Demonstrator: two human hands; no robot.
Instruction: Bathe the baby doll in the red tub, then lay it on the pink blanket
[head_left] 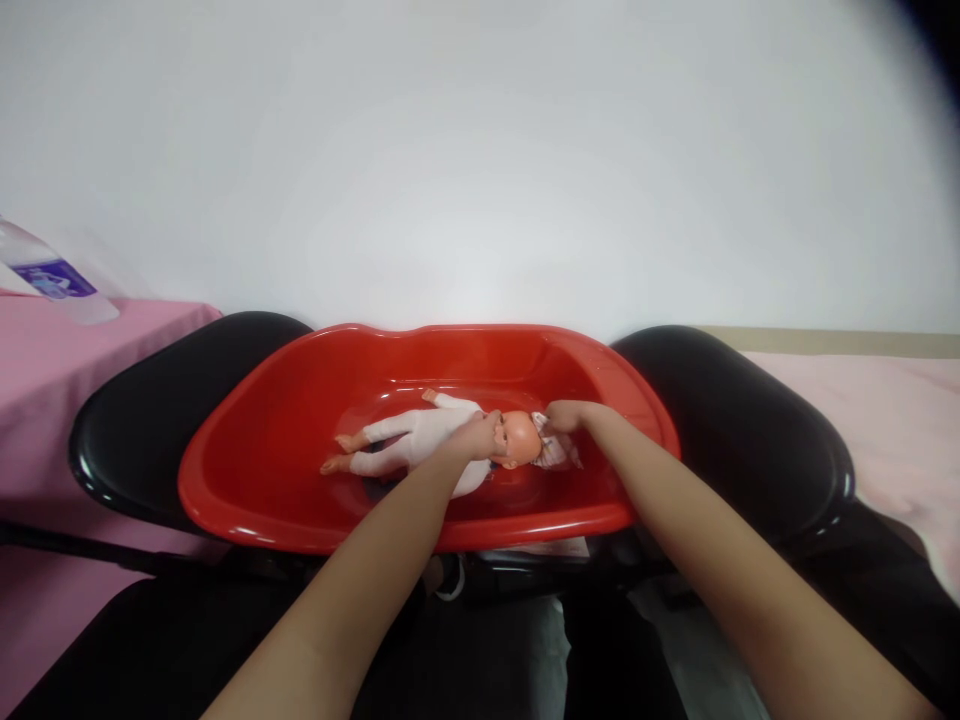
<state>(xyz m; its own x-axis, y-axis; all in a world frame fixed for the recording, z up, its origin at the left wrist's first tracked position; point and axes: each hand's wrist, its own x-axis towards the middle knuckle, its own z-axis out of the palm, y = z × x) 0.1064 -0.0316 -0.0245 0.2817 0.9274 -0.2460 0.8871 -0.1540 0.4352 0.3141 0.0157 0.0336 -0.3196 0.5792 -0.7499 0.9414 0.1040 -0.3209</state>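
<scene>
A baby doll [420,437] in a white suit lies on its back inside a red plastic tub [255,450], head to the right. My left hand [475,437] rests on the doll's chest and neck, fingers closed around it. At the top of the doll's head, my right hand [564,416] pinches a small pale patterned cloth or cap [559,455].
The tub sits across two black chairs [142,420] [750,430]. A pink-covered surface with a clear bottle bearing a purple label [49,280] is at the far left. A pale pink blanket [885,420] lies at the right. A white wall stands behind.
</scene>
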